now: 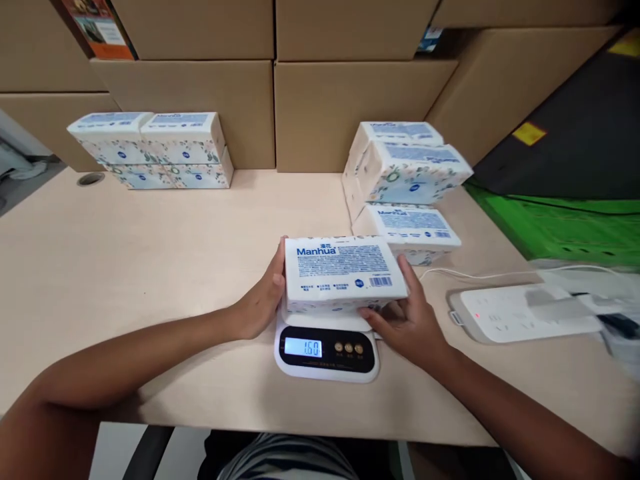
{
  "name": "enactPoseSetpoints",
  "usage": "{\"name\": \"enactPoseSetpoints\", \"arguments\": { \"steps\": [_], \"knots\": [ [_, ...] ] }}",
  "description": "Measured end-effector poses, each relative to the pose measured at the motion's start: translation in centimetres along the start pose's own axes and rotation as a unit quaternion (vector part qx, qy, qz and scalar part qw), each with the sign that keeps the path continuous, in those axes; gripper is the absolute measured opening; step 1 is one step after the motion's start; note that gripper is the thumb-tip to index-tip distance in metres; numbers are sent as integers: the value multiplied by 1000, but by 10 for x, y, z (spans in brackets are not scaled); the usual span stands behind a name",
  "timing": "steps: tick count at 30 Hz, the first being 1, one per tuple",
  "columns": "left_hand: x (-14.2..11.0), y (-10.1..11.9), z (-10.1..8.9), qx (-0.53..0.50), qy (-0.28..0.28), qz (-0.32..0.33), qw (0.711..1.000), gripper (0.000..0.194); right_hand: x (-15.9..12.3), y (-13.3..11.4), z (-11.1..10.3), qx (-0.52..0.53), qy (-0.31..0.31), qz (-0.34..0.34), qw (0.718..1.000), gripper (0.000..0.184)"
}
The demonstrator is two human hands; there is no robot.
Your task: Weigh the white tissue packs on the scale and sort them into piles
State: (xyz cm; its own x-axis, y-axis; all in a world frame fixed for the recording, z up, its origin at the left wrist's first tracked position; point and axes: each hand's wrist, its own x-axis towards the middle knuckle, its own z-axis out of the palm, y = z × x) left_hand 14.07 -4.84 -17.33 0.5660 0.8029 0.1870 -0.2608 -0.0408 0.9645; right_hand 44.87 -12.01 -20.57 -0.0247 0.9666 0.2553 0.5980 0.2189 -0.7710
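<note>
A white Manhua tissue pack (343, 270) lies flat on a small kitchen scale (326, 350) near the table's front edge. The scale's lit display reads about 160. My left hand (263, 300) presses against the pack's left end, fingers curled round it. My right hand (407, 320) cups the pack's right end and lower corner. Both hands grip the pack from opposite sides.
A stack of tissue packs (407, 173) stands just behind the scale to the right, another stack (150, 150) at the back left. A white power strip (520, 312) with a cable lies to the right. Cardboard boxes (320, 113) wall the back of the table (125, 253).
</note>
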Motion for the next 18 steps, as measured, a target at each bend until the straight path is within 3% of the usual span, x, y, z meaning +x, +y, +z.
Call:
{"name": "enactPoseSetpoints", "arguments": {
  "steps": [5, 10, 14, 18],
  "knots": [
    [-3, -1, -2, 63, 6, -17, 998, 82, -7, -7, 2, -67, 75, -2, 995, 110],
    [-2, 5, -3, 89, -25, -50, 994, 79, 0, -16, -12, -88, 41, -62, 993, 103],
    [0, 2, -4, 59, 37, -58, 996, 89, 3, -10, -17, -72, 62, -137, 986, 102],
    [2, 0, -5, 35, 112, -60, 991, 93, 4, -2, -17, -12, 64, -141, 988, 104]
  ]
}}
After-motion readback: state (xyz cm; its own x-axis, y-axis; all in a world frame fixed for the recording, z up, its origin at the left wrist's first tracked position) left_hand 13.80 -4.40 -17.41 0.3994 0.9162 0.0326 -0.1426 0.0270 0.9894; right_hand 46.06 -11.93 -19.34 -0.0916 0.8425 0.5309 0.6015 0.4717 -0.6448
